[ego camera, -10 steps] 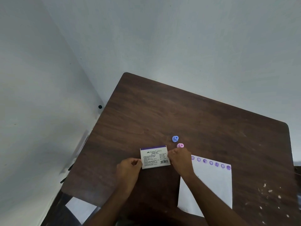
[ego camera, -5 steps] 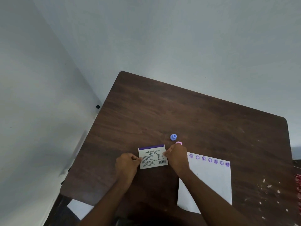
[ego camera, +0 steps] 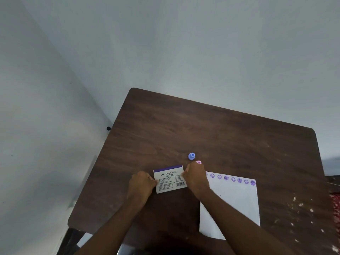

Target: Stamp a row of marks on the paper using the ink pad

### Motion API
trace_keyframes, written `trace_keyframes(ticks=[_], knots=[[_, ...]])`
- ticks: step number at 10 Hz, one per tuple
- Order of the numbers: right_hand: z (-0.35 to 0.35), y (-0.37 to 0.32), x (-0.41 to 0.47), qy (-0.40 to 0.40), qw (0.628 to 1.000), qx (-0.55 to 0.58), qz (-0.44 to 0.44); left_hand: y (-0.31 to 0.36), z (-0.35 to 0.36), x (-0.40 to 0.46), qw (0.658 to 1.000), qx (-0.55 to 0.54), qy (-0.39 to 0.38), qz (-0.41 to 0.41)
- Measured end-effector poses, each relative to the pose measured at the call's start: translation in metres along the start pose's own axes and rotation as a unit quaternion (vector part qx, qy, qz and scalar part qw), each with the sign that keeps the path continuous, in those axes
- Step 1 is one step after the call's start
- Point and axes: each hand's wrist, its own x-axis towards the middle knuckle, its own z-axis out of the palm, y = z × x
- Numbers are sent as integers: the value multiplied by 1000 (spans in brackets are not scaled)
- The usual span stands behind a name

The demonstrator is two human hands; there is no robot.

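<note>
Both hands are on the ink pad box (ego camera: 170,179), which lies flat on the brown table (ego camera: 184,129) with its printed label facing up. The left hand (ego camera: 140,185) is curled at the box's left edge, fingertips pinching that side. The right hand (ego camera: 196,178) is curled the same way at the right edge, fingertips on the box. So the box sits squeezed between the two hands.

The white paper (ego camera: 233,205) lies just right of the box, partly under the right forearm. Along its far edge runs a row of round purple marks (ego camera: 233,179), eight or so; the leftmost ones are half hidden by the hand.

Just past the right hand's knuckles is a little pink stamp (ego camera: 198,162), mostly covered by them; can't tell if it touches the hand. A blue stamp (ego camera: 191,156) stands right next to it, a bit further out on the table, clear of both hands.
</note>
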Motion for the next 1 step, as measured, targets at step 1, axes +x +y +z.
trace_keyframes(ticks=[1], knots=[[-14, 2, -6, 45, 995, -26, -86, 9, -6, -1, 996, 49, 37, 65]])
